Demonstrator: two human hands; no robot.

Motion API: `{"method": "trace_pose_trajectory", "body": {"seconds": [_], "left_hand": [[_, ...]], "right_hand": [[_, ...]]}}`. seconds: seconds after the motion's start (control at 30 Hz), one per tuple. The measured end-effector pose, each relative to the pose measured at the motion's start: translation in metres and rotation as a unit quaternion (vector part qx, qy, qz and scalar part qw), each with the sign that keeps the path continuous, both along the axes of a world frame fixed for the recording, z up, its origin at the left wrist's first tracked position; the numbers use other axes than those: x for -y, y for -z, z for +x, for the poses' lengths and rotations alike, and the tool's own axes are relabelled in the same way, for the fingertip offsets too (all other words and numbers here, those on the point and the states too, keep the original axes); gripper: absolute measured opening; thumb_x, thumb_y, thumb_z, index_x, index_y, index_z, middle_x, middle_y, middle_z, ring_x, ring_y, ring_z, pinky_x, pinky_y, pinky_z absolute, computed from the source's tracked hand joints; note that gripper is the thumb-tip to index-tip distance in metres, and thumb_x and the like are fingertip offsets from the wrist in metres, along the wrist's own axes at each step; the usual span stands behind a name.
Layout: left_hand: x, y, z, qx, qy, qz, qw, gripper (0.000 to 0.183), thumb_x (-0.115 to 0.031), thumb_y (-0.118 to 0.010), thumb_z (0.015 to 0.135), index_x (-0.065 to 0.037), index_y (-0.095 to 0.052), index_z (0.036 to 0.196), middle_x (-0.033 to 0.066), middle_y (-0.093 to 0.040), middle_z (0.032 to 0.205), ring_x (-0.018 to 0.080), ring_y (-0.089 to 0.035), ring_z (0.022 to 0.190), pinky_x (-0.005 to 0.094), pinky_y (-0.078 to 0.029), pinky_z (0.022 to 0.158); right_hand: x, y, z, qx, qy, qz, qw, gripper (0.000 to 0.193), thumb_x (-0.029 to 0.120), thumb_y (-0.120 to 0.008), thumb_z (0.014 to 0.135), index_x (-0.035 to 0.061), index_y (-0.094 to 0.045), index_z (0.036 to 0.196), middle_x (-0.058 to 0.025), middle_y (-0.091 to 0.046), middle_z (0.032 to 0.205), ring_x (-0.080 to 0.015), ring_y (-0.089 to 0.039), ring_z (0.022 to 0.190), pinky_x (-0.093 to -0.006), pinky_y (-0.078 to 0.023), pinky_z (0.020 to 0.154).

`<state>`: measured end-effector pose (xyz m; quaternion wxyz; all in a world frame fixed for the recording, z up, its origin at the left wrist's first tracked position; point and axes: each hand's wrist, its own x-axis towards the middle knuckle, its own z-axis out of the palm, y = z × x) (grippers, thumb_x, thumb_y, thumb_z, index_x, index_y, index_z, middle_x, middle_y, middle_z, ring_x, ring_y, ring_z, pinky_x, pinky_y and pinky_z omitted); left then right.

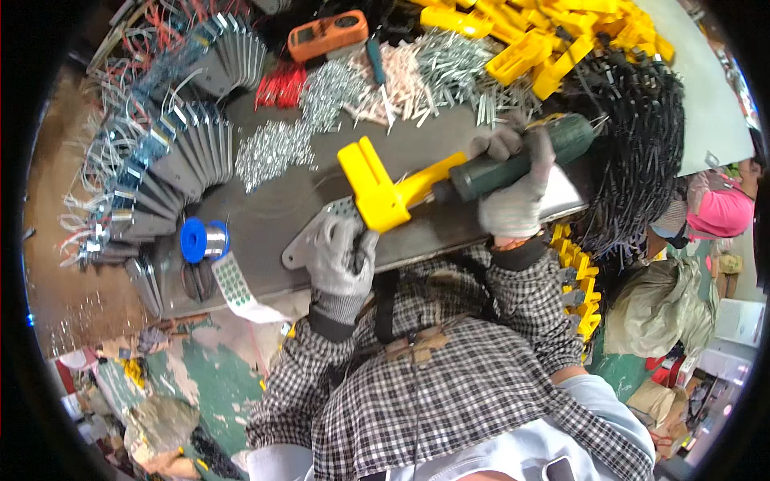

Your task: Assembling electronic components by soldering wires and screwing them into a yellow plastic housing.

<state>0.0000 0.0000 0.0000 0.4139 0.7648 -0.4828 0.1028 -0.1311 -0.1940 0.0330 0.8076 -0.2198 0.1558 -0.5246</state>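
Note:
My gloved left hand (341, 256) is curled over a flat grey metal plate (298, 250) at the table's near edge. Its fingertips meet the lower side of a yellow plastic housing (381, 204), which lies across the plate's right end. In my gloved right hand (513, 204) is a dark green electric screwdriver (493, 172), held almost level with its black nose towards the housing. The housing's long yellow arm runs alongside the tool; whether the bit touches a screw I cannot make out.
Several grey plates with wired boards (188, 156) line the left side. Piles of small metal parts (277, 152), an orange multimeter (327, 36), a small screwdriver (375, 64) and yellow housings (553, 40) lie farther back. Black cables (634, 152) hang right; a solder spool (204, 240) stands left.

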Motion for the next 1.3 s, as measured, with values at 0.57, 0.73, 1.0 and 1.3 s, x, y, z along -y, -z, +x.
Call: {"method": "trace_pose_trajectory", "body": {"seconds": [0.57,0.73,1.0,1.3], "left_hand": [[-0.031,-0.055,0.049,-0.111,0.046,0.28,0.953,0.055,-0.024,-0.073,0.075,-0.009,-0.054,0.125,0.0129,-0.059,0.118,0.0346,-0.054,0.112,0.045,-0.041,0.098],[-0.024,-0.053,0.038,0.13,0.065,0.29,0.946,0.047,0.002,-0.064,0.063,-0.008,-0.055,0.108,0.0129,-0.058,0.104,0.0349,-0.055,0.103,0.045,-0.045,0.088],[0.027,-0.085,0.056,0.079,0.213,0.237,0.945,0.028,-0.007,-0.068,0.073,-0.008,-0.064,0.101,0.0105,-0.057,0.117,0.0316,-0.055,0.107,0.0427,-0.043,0.092],[0.041,-0.01,0.043,-0.448,0.069,-0.108,0.885,0.022,0.002,-0.065,0.089,-0.001,-0.064,0.11,0.0055,-0.067,0.102,0.0119,-0.062,0.089,0.0253,-0.051,0.078]], "right_hand": [[0.069,-0.043,-0.052,-0.686,-0.083,-0.447,0.567,0.055,0.023,-0.079,0.077,0.0035,-0.055,0.123,-0.0156,-0.069,0.099,-0.0309,-0.067,0.091,-0.0366,-0.053,0.076],[0.106,-0.011,-0.032,-0.817,0.089,-0.491,0.289,0.065,0.031,-0.079,0.077,0.0101,-0.049,0.131,-0.0172,-0.064,0.1,-0.0357,-0.065,0.091,-0.0435,-0.055,0.079],[0.069,-0.052,-0.01,-0.611,0.134,-0.63,0.46,0.037,0.017,-0.069,0.081,0.0081,-0.062,0.116,-0.0133,-0.065,0.105,-0.0329,-0.062,0.098,-0.0423,-0.051,0.085],[-0.057,-0.018,0.022,-0.554,-0.031,-0.765,0.327,0.017,0.02,-0.061,0.074,0.0175,-0.065,0.091,-0.0018,-0.059,0.087,-0.0215,-0.056,0.092,-0.039,-0.041,0.094]]}}
